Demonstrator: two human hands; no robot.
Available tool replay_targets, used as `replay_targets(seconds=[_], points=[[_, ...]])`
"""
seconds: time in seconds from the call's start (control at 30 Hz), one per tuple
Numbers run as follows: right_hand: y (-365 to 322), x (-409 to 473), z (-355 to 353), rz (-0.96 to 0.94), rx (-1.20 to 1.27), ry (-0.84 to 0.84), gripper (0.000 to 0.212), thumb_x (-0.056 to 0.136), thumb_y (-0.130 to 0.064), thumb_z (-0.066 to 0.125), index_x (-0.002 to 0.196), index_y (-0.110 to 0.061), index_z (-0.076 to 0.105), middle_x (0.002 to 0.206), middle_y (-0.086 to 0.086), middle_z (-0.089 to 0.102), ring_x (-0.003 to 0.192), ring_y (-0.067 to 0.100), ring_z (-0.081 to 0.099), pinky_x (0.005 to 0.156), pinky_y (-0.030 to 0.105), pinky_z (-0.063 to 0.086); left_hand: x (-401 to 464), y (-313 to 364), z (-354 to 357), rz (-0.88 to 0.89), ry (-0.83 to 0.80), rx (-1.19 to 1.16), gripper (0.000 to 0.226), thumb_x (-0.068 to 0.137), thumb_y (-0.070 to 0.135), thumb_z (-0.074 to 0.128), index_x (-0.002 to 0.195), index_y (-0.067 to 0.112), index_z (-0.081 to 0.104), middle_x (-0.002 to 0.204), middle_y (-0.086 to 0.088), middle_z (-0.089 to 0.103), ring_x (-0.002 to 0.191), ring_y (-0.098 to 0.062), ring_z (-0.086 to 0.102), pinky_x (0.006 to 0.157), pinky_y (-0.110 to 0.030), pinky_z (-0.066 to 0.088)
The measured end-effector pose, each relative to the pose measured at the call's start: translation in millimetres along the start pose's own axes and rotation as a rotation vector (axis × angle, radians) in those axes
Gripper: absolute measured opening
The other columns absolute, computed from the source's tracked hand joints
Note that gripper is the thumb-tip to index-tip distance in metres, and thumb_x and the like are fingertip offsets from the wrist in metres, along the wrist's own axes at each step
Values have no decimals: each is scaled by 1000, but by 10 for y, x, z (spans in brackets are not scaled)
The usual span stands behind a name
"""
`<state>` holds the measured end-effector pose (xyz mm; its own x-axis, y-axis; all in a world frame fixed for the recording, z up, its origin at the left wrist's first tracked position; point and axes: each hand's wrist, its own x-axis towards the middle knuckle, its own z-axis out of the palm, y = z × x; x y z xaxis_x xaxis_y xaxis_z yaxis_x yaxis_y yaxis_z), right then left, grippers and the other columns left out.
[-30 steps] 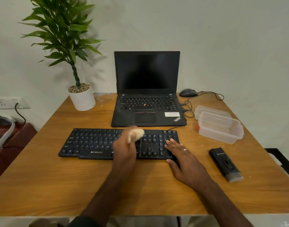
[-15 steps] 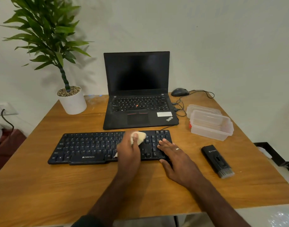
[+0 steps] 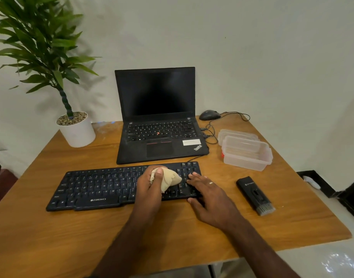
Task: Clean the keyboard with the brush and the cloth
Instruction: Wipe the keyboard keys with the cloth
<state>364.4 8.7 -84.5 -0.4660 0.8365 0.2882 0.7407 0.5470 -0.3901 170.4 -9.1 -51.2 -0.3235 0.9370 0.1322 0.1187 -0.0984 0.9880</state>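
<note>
A black keyboard (image 3: 96, 187) lies across the wooden table (image 3: 51, 237) in front of a laptop. My left hand (image 3: 150, 189) grips a bunched beige cloth (image 3: 169, 178) and holds it against the keys right of the keyboard's middle. My right hand (image 3: 208, 193) lies flat with spread fingers on the keyboard's right end, thumb at its front edge. The black brush (image 3: 255, 194), bristles toward me, lies on the table to the right of the keyboard, apart from both hands.
An open black laptop (image 3: 158, 117) stands behind the keyboard, with a wired mouse (image 3: 209, 114) and cables to its right. Clear plastic containers (image 3: 246, 151) sit at the right. A potted plant (image 3: 75, 129) stands at the back left.
My left hand has carried the cloth rightward along the keys, closer to my right hand. The camera has turned right, so everything sits further left in view.
</note>
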Motion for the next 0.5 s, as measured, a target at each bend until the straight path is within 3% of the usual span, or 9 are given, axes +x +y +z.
replay_targets(seconds=[0.1,0.2,0.33,0.43,0.5], points=[[24,-65,-36,79,36,76,50,96,-41,59,142,-23,53,149,-3,51,138,10,43,113,25,31,8,47,24,-6,-32,-45,24,105,23,46,99,26,69,94,1,73,87,-10,70,73,-27,59],[64,-181,-115,131,57,193,29,95,-28,63,123,-20,67,124,-3,69,111,5,60,97,20,48,-50,75,96,87,-142,51,20,103,21,48,104,23,68,97,2,70,88,-6,67,69,-20,55],[198,-362,-377,276,65,330,12,95,-19,64,105,-20,72,97,-7,72,84,3,63,75,17,51,-224,28,527,256,-229,136,16,102,22,52,106,28,66,105,11,61,97,0,59,79,-24,54],[380,-435,-674,301,21,394,11,93,-15,67,102,-19,72,91,-5,73,78,8,65,71,22,54,-318,-52,1000,415,-343,208,17,100,25,54,110,26,68,104,7,46,100,5,46,85,-23,47],[473,-485,-842,318,-6,411,10,92,-16,69,101,-18,73,91,-4,73,78,8,65,72,27,57,-317,-89,1254,465,-337,260,19,100,28,52,109,23,68,100,4,40,97,0,42,82,-25,41]])
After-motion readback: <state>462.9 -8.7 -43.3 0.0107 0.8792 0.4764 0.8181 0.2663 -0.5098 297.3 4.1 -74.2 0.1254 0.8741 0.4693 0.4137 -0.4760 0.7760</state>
